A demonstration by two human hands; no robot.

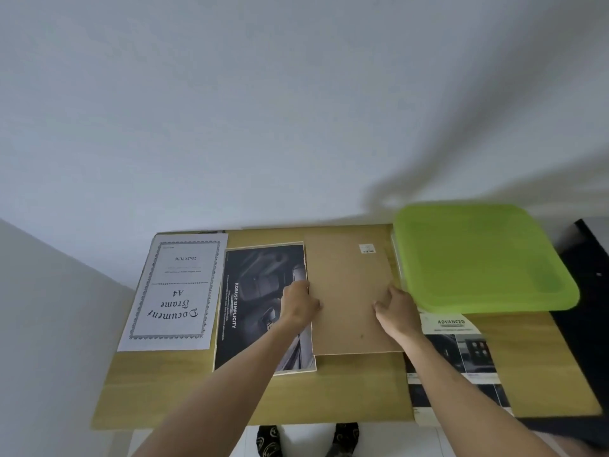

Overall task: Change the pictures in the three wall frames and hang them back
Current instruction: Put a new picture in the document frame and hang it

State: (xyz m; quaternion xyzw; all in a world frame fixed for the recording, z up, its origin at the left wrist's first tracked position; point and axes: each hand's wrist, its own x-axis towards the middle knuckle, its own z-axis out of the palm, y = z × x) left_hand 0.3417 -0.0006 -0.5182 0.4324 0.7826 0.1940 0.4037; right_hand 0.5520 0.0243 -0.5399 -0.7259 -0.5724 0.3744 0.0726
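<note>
Backing board: flat brown fibreboard backing board (pixel 349 291), with a small white label near its far right corner, lay on the wooden tabletop (pixel 346 387) at mid-width, reaching close to the far edge.
Long axis: ran from far edge toward near edge, straight out in front of the person.
Left hand (pixel 301 305): at the board's left long edge, fingers curled over that edge; gripping or only bracing, could not tell.
Right hand (pixel 393 308): on the board's right half, fingers bent, tips pressed on the surface.
Nearer hand: neither; the hands flanked the board at mid-length.
Frame itself: not made out; whether one lay under the board, could not tell.
Left neighbours: dark glossy car-interior print (pixel 260 308) touching or slipping under the board's left edge; beyond it, toward the tabletop's left edge, white bordered "Document Frame A4" sheet (pixel 173 291).
Right neighbours: lime-green plastic lid (pixel 478 258) at the far right corner, just beside the board; printed "ADVANCED" brochure page (pixel 451 328) toward the near right corner, under the right forearm.
Obstruction (judgement): the green lid crowded any shift rightward; the dark print could drag if the board slid left.
</note>
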